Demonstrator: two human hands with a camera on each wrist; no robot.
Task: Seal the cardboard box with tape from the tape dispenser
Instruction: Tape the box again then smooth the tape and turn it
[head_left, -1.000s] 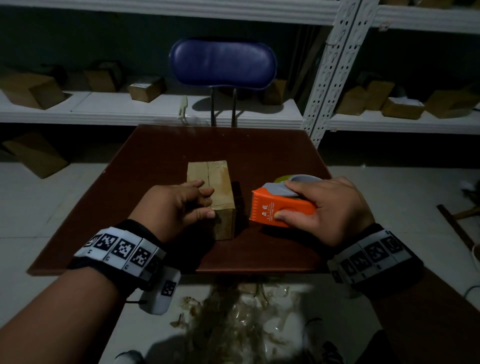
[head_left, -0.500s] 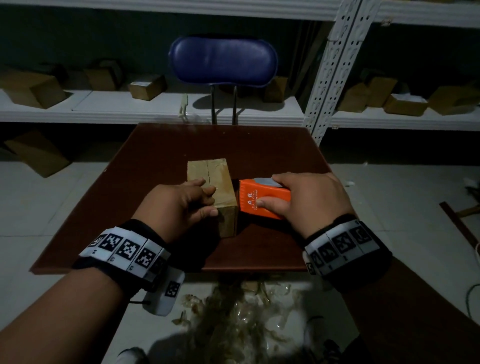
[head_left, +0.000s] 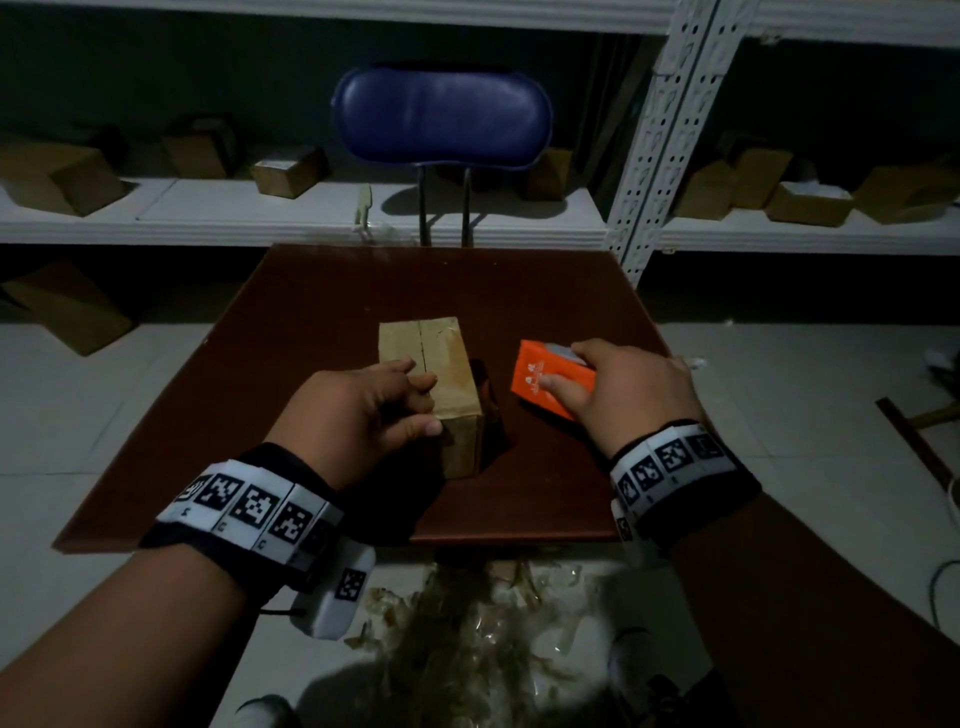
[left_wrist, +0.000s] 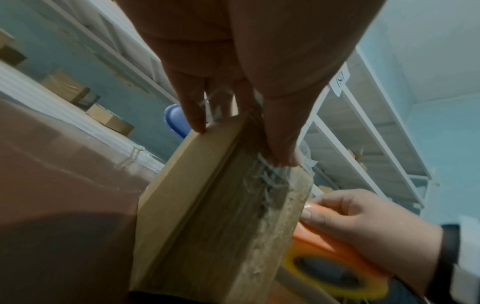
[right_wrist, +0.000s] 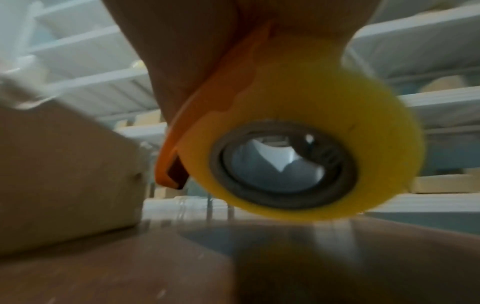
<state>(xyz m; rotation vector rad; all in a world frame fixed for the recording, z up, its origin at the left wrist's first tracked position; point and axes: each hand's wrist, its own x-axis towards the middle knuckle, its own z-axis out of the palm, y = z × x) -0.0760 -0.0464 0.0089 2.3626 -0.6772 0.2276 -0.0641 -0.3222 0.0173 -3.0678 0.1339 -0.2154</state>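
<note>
A small cardboard box (head_left: 423, 345) stands on the brown table (head_left: 322, 291), its top flaps closed with a seam down the middle. My left hand (head_left: 379, 410) grips the box's near end, fingers on top and thumb on the near face, as the left wrist view shows on the box (left_wrist: 207, 205). My right hand (head_left: 623, 389) holds the orange tape dispenser (head_left: 545, 376) just right of the box and above the table. In the right wrist view the dispenser (right_wrist: 215, 107) carries a yellow tape roll (right_wrist: 311, 115) close beside the box (right_wrist: 64, 174).
A blue chair (head_left: 441, 119) stands behind the table. White shelving (head_left: 644, 135) with several cardboard boxes runs along the back wall. Crumpled tape scraps (head_left: 467, 623) lie on the floor under the table's near edge. More boxes sit on the floor at left.
My right hand has carried the dispenser up, first left to the box's side, then slightly back to the right and further away. My left hand has kept its hold on the box.
</note>
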